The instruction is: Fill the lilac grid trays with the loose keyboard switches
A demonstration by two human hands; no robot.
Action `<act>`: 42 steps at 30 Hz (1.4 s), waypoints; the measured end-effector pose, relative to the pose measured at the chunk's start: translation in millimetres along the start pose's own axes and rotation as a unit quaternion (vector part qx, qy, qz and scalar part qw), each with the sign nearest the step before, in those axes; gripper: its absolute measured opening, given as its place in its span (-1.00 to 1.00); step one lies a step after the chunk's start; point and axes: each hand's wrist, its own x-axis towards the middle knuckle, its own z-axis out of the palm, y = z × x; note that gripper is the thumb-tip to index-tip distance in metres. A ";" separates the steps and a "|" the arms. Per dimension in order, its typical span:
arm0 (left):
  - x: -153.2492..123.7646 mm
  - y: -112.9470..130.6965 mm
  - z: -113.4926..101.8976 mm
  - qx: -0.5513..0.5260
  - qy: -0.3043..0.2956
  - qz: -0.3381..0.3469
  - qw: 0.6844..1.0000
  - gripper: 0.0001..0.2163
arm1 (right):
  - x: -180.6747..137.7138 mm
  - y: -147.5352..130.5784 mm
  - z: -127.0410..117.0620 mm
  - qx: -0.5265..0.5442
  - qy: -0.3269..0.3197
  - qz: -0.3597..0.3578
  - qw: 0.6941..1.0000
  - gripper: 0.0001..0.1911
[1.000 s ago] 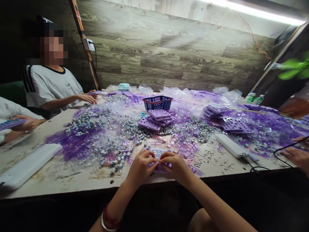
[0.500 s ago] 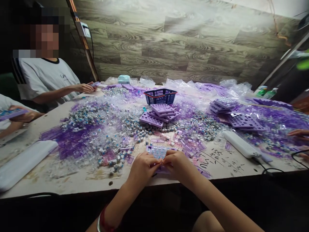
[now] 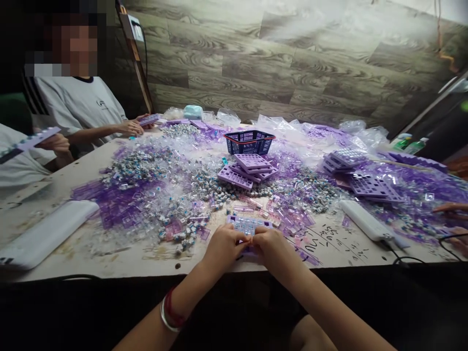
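Note:
A small purple keyboard plate (image 3: 250,223) with clear pieces set in it lies near the front edge of the table. My left hand (image 3: 224,246) is over its left side, thumb and fingertips pinched together. From the other side my right hand (image 3: 271,247) meets it, also closed in a pinch. The fingertips of both hands touch or nearly touch above the plate's near part. Whatever they pinch, if anything, is too small and hidden to make out. Loose grey-and-blue key switches (image 3: 185,238) and clear purple keycaps (image 3: 241,208) lie just beyond my hands.
Stacked purple plates (image 3: 252,170) and a dark blue basket (image 3: 249,142) stand mid-table. White elongated devices lie left (image 3: 54,234) and right (image 3: 365,222); the right one has a cable. Co-workers' hands hold plates at left (image 3: 54,141); another person's hand (image 3: 451,209) shows at right.
The view has shifted, so the table sits further right in the picture. My hands stay together over the plate. At far left, a co-worker's plate is now raised and tilted.

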 end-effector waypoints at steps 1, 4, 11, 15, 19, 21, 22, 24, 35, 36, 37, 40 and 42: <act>-0.8 0.0 0.6 0.008 0.006 0.005 1.000 -0.89 | 0.1 -1.2 0.7 -0.003 0.001 -0.002 1.000 -0.73; -2.9 1.9 1.0 0.025 0.018 0.006 1.000 -0.91 | 0.6 -5.8 -0.3 -0.007 -0.001 0.011 1.000 -0.72; -3.6 -1.7 -0.3 -0.064 0.017 0.029 0.997 -0.90 | -9.1 0.3 -0.1 0.063 0.066 0.017 0.996 -0.81; -5.5 -6.8 -0.7 -0.092 0.030 0.045 0.994 -0.85 | -13.4 7.0 -2.4 0.115 0.089 0.024 0.989 -0.81; -8.3 -7.0 -0.9 -0.098 0.040 0.033 0.994 -0.81 | -17.9 9.7 -7.3 0.148 0.107 0.034 0.983 -0.82; -8.6 -6.6 -0.7 -0.094 0.041 0.031 0.994 -0.83 | -20.3 10.3 -8.6 0.162 0.108 0.036 0.980 -0.83; -8.5 -6.5 -0.4 -0.088 0.042 0.032 0.995 -0.84 | -21.2 10.6 -8.7 0.167 0.108 0.038 0.979 -0.82; -8.0 -6.4 0.3 -0.068 0.045 0.034 0.996 -0.85 | -21.9 11.3 -7.7 0.169 0.109 0.057 0.978 -0.82; -6.2 -2.8 1.6 -0.045 0.020 0.071 0.996 -0.87 | -8.8 21.3 10.5 0.056 0.145 0.235 0.959 -0.39; -6.7 -2.6 0.8 -0.047 0.018 0.072 0.996 -0.88 | -8.4 22.1 11.2 0.055 0.135 0.247 0.958 -0.35; -7.5 -2.3 -0.1 -0.049 0.016 0.073 0.996 -0.88 | -8.2 22.9 11.5 0.057 0.121 0.260 0.956 -0.30; -9.8 -1.8 -3.3 -0.047 0.034 0.094 0.994 -0.83 | -7.9 26.7 12.1 0.074 0.073 0.287 0.952 -0.25; -10.3 -2.6 -3.5 -0.016 0.082 0.101 0.991 -0.68 | -7.8 30.2 13.0 0.077 0.061 0.288 0.953 -0.26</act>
